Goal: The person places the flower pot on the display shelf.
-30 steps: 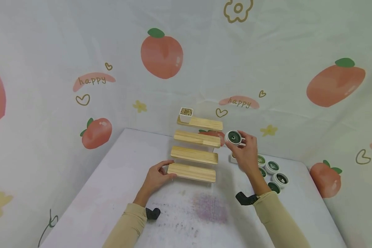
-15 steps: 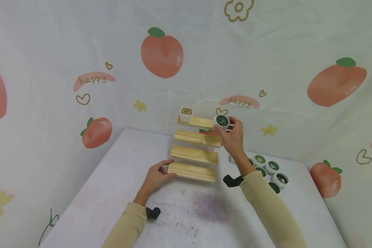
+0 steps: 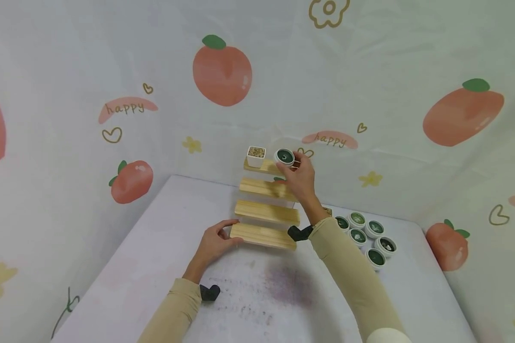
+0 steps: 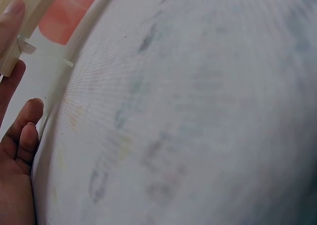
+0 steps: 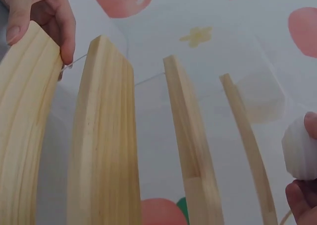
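Note:
A four-step wooden display stand (image 3: 266,212) stands at the back of the table. My left hand (image 3: 212,244) grips the left end of its lowest board (image 3: 263,237), the thumb on the near side in the left wrist view. My right hand (image 3: 302,180) holds a small white cup (image 3: 284,157) with a dark green top over the right part of the top board. In the right wrist view the cup (image 5: 298,150) is beside the top board (image 5: 247,140), between thumb and fingers. A square white pot (image 3: 256,157) of tan granules sits at the top board's left end.
Several white cups with green or dark tops (image 3: 375,258) cluster on the right of the table (image 3: 416,286). A pot with a granular top (image 3: 327,210) shows partly behind my right forearm. A fruit-printed cloth (image 3: 223,76) hangs behind and at the sides.
My right hand has carried the cup left and upward, from beside the stand to over its top board. My left hand has kept its grip on the lowest board.

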### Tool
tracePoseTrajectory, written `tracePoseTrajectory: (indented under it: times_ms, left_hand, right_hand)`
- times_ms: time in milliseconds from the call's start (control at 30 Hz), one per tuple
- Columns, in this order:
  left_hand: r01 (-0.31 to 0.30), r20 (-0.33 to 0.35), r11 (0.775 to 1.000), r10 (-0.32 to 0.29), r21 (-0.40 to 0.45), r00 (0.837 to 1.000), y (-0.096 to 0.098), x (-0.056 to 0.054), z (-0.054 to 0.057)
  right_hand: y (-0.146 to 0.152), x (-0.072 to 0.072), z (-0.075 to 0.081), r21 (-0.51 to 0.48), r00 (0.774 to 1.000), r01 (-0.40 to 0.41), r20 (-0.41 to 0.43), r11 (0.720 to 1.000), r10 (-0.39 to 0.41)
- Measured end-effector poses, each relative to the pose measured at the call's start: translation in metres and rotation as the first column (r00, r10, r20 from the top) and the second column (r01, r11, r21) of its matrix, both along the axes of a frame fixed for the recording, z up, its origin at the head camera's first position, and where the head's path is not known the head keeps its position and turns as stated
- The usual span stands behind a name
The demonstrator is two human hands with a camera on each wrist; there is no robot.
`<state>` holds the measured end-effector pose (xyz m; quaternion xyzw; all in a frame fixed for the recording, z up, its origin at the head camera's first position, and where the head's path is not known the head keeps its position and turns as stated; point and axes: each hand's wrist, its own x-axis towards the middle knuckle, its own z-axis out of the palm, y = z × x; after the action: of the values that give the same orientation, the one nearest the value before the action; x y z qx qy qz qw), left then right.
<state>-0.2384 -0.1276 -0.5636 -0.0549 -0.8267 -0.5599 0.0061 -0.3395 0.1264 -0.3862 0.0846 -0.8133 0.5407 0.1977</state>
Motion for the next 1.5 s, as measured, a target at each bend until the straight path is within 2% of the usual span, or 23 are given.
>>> tracePoseTrajectory:
  times_ms: [133, 267, 433, 567, 1067, 1500]
  left_hand:
    - [0.002, 0.002, 1.000, -0.002, -0.006, 1.000, -0.002, -0.001, 0.001]
    - [-0.001, -0.003, 1.000, 0.001, -0.002, 1.000, -0.002, -0.001, 0.000]
    - [-0.001, -0.017, 1.000, 0.001, 0.001, 1.000, -0.001, -0.002, -0.003]
    - [-0.014, -0.027, 1.000, 0.014, -0.006, 1.000, -0.001, -0.002, -0.004]
    - [-0.021, -0.012, 1.000, 0.021, 0.001, 1.000, 0.000, -0.001, -0.003]
    - [-0.014, -0.007, 1.000, 0.014, 0.010, 1.000, 0.000, -0.001, -0.002]
  right_hand:
    - [-0.006, -0.009, 0.000, 0.048, 1.000, -0.024, -0.005, 0.999, 0.025]
    - [-0.009, -0.015, -0.002, 0.094, 0.999, -0.046, 0.026, 0.994, 0.044]
    - [-0.009, -0.017, -0.005, 0.123, 0.995, -0.050, 0.091, 0.991, 0.039]
    - [-0.008, -0.019, -0.006, 0.118, 0.993, -0.067, 0.109, 0.991, 0.054]
    - [-0.008, -0.016, -0.006, 0.099, 0.981, -0.114, 0.167, 0.989, 0.096]
    - [0.016, 0.001, -0.001, 0.070, 0.978, -0.132, 0.169, 0.989, 0.119]
